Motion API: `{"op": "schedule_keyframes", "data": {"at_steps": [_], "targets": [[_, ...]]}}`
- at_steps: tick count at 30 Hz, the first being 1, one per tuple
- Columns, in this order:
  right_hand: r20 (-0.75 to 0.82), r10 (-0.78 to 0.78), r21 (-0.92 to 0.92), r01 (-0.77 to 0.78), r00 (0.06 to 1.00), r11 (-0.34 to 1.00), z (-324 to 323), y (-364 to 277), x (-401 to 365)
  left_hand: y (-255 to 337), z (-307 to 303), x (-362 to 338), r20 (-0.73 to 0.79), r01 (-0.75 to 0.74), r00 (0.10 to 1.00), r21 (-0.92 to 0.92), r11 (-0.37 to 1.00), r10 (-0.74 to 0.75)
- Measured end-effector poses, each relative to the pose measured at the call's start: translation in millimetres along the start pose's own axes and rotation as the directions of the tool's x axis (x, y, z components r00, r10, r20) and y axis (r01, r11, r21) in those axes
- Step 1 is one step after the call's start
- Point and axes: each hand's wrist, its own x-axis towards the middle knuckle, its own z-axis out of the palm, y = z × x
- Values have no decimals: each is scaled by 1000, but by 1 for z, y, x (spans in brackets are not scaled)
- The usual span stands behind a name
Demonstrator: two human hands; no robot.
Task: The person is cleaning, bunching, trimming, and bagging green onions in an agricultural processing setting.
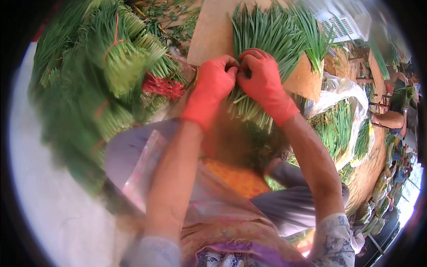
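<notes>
Evidently, my left hand (pixel 213 84) and right hand (pixel 263 82) are pinched closed, on what I can't tell; the leafy bunch (pixel 267 38) seems light, bruisable, best held round its pale stems (pixel 252 111).

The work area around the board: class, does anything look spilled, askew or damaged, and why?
Loose green sprigs lie scattered left of the board, unlike the tied bundles nearby. On the right, clear plastic looks crumpled and untidy around more greens. Nothing looks plainly broken.
</notes>
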Motion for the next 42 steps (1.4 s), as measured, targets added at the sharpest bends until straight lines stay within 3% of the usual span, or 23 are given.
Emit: {"op": "schedule_keyframes", "data": {"at_steps": [3,6,9,12,13,17,20,22,24,27,29,32,35,38,42], "targets": [[66,-15,185,3,998,983,-11,7,1,13,-8,7,75,-162,986,260,952,148],[42,72,315,-82,997,945,-15,6,1,22,-13,19,156,-317,948,490,812,276],[97,126,313,-151,987,938,-16,6,-1,8,-17,30,204,-179,970,224,958,134],[127,189,302,-219,974,928,-17,6,0,-4,-22,23,65,110,993,-114,987,-103],[136,210,299,-242,968,923,-16,5,1,-1,-26,16,224,233,953,-116,965,-203],[186,287,326,-334,940,884,-16,7,2,-21,0,-2,331,251,931,-279,927,-152],[276,289,338,-374,917,864,-23,3,8,25,-11,-12,430,253,893,-239,937,-131],[326,312,329,-417,892,847,-22,-2,14,34,2,-6,390,255,877,117,960,-280],[323,310,309,-409,894,858,-21,-4,16,35,20,-5,270,256,901,300,919,-340],[234,244,309,-310,941,899,-22,-8,9,23,39,-10,106,253,946,343,905,-305],[165,162,353,-212,973,911,-26,-10,6,23,43,-11,105,213,957,380,900,-270],[90,216,494,-232,972,838,-31,-18,-5,22,44,-14,85,170,970,439,882,-229],[3,251,508,-218,968,834,-37,-18,-20,20,38,-22,71,236,962,268,934,-263],[27,356,638,-291,934,713,-41,-10,-31,27,40,-28,31,253,959,362,897,-283],[21,176,410,-169,984,896,-51,-13,-18,36,39,-28,69,258,948,405,877,-310]]}}
